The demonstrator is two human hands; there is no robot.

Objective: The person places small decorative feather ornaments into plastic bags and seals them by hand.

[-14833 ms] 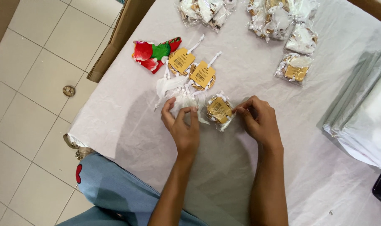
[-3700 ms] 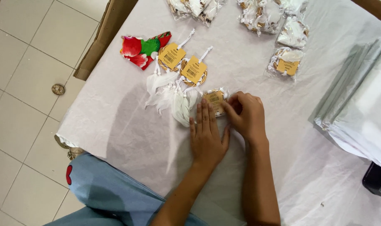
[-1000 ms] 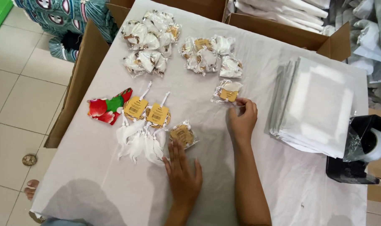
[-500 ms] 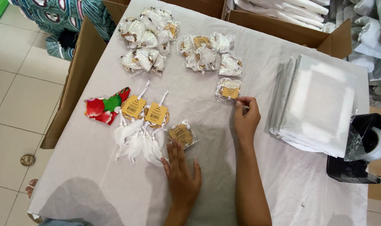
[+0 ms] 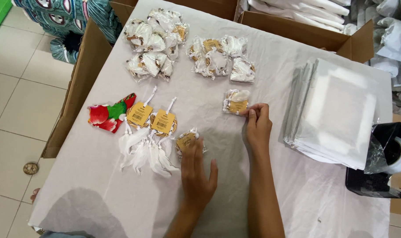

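Both hands rest on the white cloth-covered table. Low in the centre of the frame, the left hand lies flat with fingers loosely spread, its fingertips touching a small clear plastic packet with a tan card inside. Slightly higher and to the right, the right hand pinches the right edge of a second small clear packet holding white feathers and a tan card, which lies flat on the table.

Left of centre lie two unwrapped white feather ornaments with tan tags, and beside them a red and green flowered fabric piece. At the right sits a stack of flat clear plastic bags, with a black tape dispenser at the right edge. Toward the top, two clusters of filled clear packets lie well apart from the hands. Brown cardboard boxes flank the table at the far left and top.
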